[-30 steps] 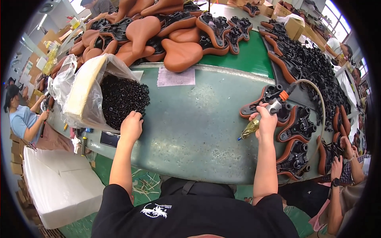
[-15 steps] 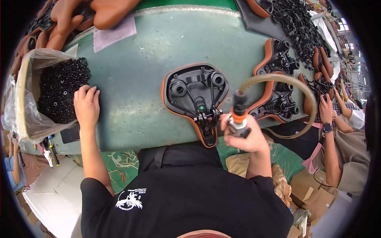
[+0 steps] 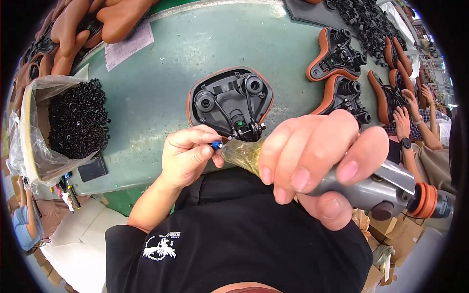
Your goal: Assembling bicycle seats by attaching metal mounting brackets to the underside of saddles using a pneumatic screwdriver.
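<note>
In front of me a bicycle saddle (image 3: pixel 222 113) lies upside down on the bench, black underside up with an orange-brown rim; my hands cover its narrow nose. My right hand (image 3: pixel 317 158) wraps round a grey air screwdriver (image 3: pixel 376 188), lifted close to the camera and lying sideways. Its tip, wrapped in yellowish clear film, points left at my left hand (image 3: pixel 183 156). There, thumb and fingers pinch a small screw (image 3: pixel 217 145) with a blue part showing. The screw is at or just beside the driver's tip; I cannot tell whether they touch.
A plastic-lined box (image 3: pixel 29 127) of black screws (image 3: pixel 78 119) stands at left, a dark flat pad (image 3: pixel 93 168) beside it. More saddles (image 3: pixel 337 53) lie at right, brown ones (image 3: pixel 73 29) at far left. Black parts (image 3: pixel 364 29) are heaped far right. Other people's hands (image 3: pixel 403 122) work at right.
My left hand has moved from the screw box to the middle and now pinches a screw. The driver has come up toward the camera and tipped from upright to sideways.
</note>
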Motion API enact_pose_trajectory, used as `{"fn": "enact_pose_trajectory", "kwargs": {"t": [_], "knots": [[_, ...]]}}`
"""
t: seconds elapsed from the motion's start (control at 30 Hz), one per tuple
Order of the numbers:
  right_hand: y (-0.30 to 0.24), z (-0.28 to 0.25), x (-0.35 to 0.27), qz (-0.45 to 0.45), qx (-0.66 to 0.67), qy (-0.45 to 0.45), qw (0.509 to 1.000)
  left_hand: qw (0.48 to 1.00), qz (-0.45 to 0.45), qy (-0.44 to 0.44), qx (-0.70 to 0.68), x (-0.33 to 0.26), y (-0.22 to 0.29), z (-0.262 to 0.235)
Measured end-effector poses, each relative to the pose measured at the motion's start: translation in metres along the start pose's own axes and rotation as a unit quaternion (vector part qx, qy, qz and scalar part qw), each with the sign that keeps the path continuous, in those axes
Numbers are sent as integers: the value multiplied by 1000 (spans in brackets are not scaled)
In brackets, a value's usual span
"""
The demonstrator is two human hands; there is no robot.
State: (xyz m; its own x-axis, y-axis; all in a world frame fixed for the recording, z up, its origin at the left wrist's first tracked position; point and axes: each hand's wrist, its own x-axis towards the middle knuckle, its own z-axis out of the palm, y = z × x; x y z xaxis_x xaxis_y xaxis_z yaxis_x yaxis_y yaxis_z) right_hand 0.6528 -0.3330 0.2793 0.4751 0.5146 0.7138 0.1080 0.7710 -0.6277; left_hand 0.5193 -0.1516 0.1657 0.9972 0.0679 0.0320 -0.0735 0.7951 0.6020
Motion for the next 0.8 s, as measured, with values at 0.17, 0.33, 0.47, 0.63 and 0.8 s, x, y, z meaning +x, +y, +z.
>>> {"fn": "enact_pose_trajectory", "kwargs": {"t": [0.17, 0.33, 0.47, 0.63, 0.8], "knots": [[-6, 0, -1, 23, -35, 13, 999, 984, 74, -46, 155, 12, 2, -4], [-3, 3, -5, 45, -39, 41, 997, 985, 46, -63, 152, 14, 6, -12], [-4, 1, -2, 48, -42, 56, 996, 990, -1, -71, 122, 17, 7, -7], [1, -12, 2, -14, -31, -84, 996, 923, 110, -112, 352, 23, 18, -7], [-6, -6, 14, 4, -141, -40, 989, 679, 312, 15, 664, 60, 22, -30]]}}
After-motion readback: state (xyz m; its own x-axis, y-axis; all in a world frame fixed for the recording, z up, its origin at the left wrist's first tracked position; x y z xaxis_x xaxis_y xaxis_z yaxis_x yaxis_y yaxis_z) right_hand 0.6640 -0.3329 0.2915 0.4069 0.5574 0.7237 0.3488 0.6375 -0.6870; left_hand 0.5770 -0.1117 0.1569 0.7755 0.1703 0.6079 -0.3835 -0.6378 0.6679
